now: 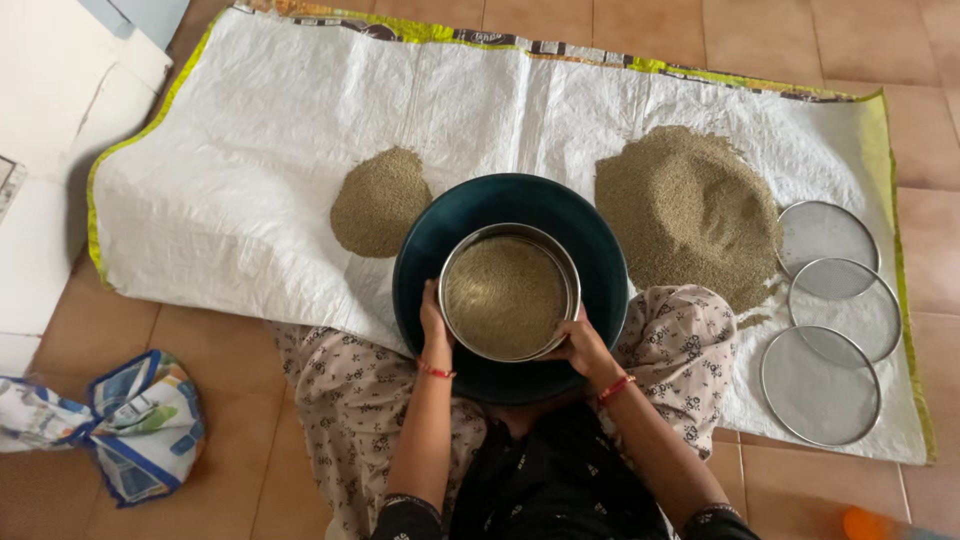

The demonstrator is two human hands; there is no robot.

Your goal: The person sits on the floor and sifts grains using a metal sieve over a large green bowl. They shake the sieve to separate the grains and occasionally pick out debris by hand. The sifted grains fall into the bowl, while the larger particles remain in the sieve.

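Sieve point(509, 292), round steel rim, full of small tan grain, held between both hands over the dark teal basin point(605, 250) on the person's lap. Left hand point(434, 325) curled closed on the sieve's left rim, thumb side up; right hand point(580, 345) wrapped closed on the lower right rim. Red thread bands on both wrists.

Judgement for sieving well: keep the sieve level and centred over the basin, grip even on both sides, short shakes so grain doesn't jump the rim or spill past the basin edge.

Just beyond the left hand, a small grain heap point(380, 203) on the white woven sheet point(250, 130). Beyond and right of the right hand, a bigger grain pile point(690, 210). Further right of that hand, three spare mesh sieves point(830, 330) lie overlapping in a row on the sheet. Well left of the left hand, a folded printed bag point(140, 420) on the tiled floor point(780, 40).
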